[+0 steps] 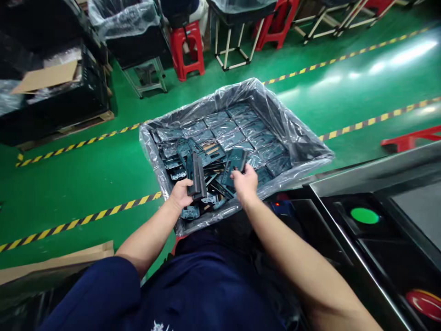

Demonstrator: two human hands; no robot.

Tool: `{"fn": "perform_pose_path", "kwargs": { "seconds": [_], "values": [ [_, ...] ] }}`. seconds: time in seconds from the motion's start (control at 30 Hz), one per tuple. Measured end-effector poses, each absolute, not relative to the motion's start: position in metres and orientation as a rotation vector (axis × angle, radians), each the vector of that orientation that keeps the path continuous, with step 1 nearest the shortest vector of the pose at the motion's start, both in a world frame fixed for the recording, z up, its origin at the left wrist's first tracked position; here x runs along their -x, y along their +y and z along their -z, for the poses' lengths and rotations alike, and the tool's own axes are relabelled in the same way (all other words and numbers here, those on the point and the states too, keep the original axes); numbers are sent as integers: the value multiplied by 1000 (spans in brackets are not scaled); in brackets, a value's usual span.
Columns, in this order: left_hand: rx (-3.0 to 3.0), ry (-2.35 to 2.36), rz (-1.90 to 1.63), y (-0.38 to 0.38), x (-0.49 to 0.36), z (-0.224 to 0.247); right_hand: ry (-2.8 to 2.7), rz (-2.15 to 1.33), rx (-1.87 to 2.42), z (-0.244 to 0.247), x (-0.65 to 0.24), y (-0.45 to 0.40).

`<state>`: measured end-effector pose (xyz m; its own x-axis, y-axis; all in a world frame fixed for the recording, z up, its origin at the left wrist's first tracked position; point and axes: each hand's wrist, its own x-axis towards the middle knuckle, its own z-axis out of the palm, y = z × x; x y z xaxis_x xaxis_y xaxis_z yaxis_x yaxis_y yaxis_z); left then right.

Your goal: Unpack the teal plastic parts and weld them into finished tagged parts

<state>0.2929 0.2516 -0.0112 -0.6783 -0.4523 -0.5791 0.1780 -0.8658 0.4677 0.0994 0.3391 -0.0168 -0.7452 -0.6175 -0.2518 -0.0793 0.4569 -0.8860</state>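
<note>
In front of me stands a large bin (292,177) lined with clear plastic film. Rows of flat dark parts in clear wrapping (227,126) fill its back and right side. Loose dark plastic parts (213,154) lie jumbled toward the near left. My left hand (181,194) is closed around a small stack of long dark plastic parts (196,174), held tilted over the pile. With thumb and fingers, my right hand (245,183) grips one flat dark plastic panel (234,163) above the loose parts. The fingers' far sides are partly hidden.
A machine with a green button (365,215) and a red button (425,303) borders the right. Red stools (188,50) and a film-lined bin (127,20) stand behind. Yellow-black tape (113,209) marks the green floor. A person sits at the top.
</note>
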Motion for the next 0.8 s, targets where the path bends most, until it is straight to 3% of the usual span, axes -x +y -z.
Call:
{"fn": "perform_pose_path", "kwargs": {
  "seconds": [0.17,0.37,0.5,0.6,0.7,0.8],
  "values": [
    [-954,-520,2628,258,-285,15,1787,1182,868,-12,-154,345],
    [-1019,-435,2597,262,-284,14,1922,662,1195,-24,-138,328],
    [-1175,-276,2531,256,-282,15,2247,565,1243,-3,-103,308],
    [-1251,-148,2429,253,-281,16,2443,317,1621,22,-80,293],
    [-1213,-82,2359,252,-280,16,2266,-2,2013,41,-68,276],
    [-1131,-75,2349,254,-280,16,2083,-138,2113,50,-67,257]
  ]
}}
